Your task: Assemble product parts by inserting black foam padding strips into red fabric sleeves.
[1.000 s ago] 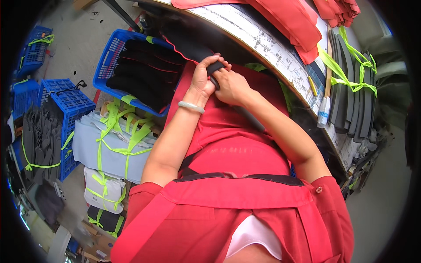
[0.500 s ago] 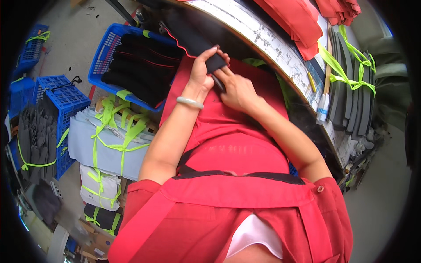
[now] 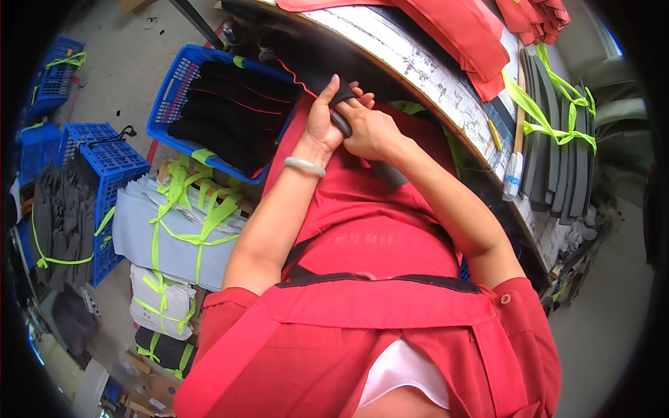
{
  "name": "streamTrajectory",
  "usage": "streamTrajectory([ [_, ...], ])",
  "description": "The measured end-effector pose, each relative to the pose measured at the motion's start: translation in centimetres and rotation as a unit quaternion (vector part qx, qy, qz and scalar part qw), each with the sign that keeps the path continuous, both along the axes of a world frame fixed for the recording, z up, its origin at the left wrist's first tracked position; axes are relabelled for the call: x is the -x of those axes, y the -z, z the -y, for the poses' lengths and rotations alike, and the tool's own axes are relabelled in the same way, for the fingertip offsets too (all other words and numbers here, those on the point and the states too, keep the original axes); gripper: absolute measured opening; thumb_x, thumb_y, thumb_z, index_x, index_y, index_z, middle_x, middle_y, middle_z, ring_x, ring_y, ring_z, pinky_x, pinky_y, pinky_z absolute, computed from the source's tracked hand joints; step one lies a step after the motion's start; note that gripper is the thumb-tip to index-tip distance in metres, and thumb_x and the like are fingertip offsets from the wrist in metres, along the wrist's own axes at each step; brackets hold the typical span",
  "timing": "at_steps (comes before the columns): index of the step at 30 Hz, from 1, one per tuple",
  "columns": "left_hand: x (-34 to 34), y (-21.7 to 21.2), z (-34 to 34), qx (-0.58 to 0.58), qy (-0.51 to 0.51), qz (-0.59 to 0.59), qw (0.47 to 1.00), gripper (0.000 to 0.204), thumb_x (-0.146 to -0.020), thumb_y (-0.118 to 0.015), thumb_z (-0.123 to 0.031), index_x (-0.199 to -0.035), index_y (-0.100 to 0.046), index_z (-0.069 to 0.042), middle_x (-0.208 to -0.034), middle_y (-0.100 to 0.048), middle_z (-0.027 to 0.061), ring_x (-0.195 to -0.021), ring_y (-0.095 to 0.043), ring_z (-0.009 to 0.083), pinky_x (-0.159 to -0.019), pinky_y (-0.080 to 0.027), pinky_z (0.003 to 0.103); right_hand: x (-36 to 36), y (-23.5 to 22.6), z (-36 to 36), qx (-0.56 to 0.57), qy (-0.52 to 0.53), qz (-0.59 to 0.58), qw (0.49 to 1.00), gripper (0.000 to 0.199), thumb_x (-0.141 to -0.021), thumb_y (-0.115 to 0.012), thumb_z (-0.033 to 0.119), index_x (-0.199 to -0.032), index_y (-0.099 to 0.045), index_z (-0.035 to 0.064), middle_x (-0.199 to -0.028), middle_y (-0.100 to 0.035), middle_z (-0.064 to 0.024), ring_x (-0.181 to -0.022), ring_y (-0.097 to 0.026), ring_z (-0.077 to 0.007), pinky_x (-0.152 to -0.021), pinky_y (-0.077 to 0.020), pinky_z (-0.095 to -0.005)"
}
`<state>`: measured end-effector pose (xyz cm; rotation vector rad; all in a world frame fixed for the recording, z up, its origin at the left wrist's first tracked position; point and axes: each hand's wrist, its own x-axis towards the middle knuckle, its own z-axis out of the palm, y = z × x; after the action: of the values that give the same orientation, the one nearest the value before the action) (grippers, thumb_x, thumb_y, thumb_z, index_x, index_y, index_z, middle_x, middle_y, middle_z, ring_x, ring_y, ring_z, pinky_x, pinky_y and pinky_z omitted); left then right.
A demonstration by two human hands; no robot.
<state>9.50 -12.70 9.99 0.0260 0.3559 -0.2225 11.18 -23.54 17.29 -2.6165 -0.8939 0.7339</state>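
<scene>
Both of my hands meet over my lap, just below the worktable's edge (image 3: 418, 66). My left hand (image 3: 324, 122), with a pale bangle on its wrist, wraps its fingers over a black fabric piece with red trim (image 3: 306, 70). Pressed against it, my right hand (image 3: 369, 129) pinches the same dark piece, and a grey strip (image 3: 387, 174) hangs down below that hand. The fabric runs up toward the table edge. I wear a red apron over my knees.
A blue crate (image 3: 174, 83) of black pieces with red piping stands at my left. Grey and white bundles tied with neon-green straps (image 3: 188, 230) lie on the floor, beside more blue crates (image 3: 104, 160). Red fabric (image 3: 453, 28) and strapped grey strips (image 3: 557, 139) rest on the table.
My hands have stayed together on the black piece; the left fingers have curled further over its end, and the view has shifted slightly.
</scene>
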Motion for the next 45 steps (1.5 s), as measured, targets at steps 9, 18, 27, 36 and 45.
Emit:
streamTrajectory([
  [9,0.1,0.6,-0.4,-0.058,-0.059,-0.043,0.996,0.014,-0.089,-0.065,-0.016,-0.093,-0.06,-0.004,-0.083,-0.063,0.0081,-0.08,-0.063,0.023,-0.084,-0.054,0.041,-0.2,0.0,-0.6,0.037,-0.018,-0.008,0.999,0.037,-0.073,-0.057,0.013,-0.11,-0.06,0.007,-0.114,-0.064,-0.0151,-0.094,-0.065,-0.0379,-0.08,-0.0536,-0.0477],
  [18,-0.4,0.1,0.1,-0.018,-0.026,-0.002,1.0,0.019,-0.088,-0.067,-0.019,-0.093,-0.06,-0.003,-0.084,-0.062,0.0106,-0.082,-0.063,0.0254,-0.086,-0.053,0.042,1.2,-0.2,1.2,-0.03,-0.001,0.017,0.999,0.057,-0.071,-0.057,0.007,-0.127,-0.051,0.0127,-0.134,-0.051,-0.0113,-0.098,-0.064,-0.0367,-0.082,-0.0535,-0.0475],
  [27,0.3,0.3,0.1,-0.081,-0.028,-0.015,0.996,0.023,-0.09,-0.067,-0.024,-0.097,-0.059,-0.004,-0.084,-0.063,0.0088,-0.087,-0.064,0.0247,-0.087,-0.053,0.041,2.8,-1.4,2.3,-0.032,-0.005,-0.02,0.999,0.051,-0.071,-0.059,0.014,-0.121,-0.054,0.0066,-0.125,-0.057,-0.0161,-0.1,-0.062,-0.0387,-0.083,-0.0518,-0.0471],
  [36,0.5,-0.2,-0.9,0.03,-0.01,0.014,0.999,0.028,-0.089,-0.064,-0.019,-0.108,-0.054,0.0,-0.085,-0.06,0.0095,-0.081,-0.06,0.0236,-0.086,-0.052,0.042,2.9,-1.5,2.3,-0.049,-0.02,0.008,0.999,0.06,-0.07,-0.061,0.017,-0.127,-0.048,0.0083,-0.123,-0.056,-0.0178,-0.092,-0.064,-0.0391,-0.078,-0.0531,-0.0479],
  [45,0.7,-1.2,-0.1,-0.11,-0.015,0.002,0.994,0.041,-0.094,-0.059,-0.039,-0.107,-0.056,0.0,-0.104,-0.064,0.0157,-0.102,-0.062,0.0331,-0.095,-0.049,0.047,1.7,-0.9,2.7,-0.032,-0.022,0.006,0.999,0.066,-0.07,-0.061,0.014,-0.134,-0.046,0.0139,-0.131,-0.054,-0.0146,-0.095,-0.065,-0.0373,-0.08,-0.0536,-0.048],
])
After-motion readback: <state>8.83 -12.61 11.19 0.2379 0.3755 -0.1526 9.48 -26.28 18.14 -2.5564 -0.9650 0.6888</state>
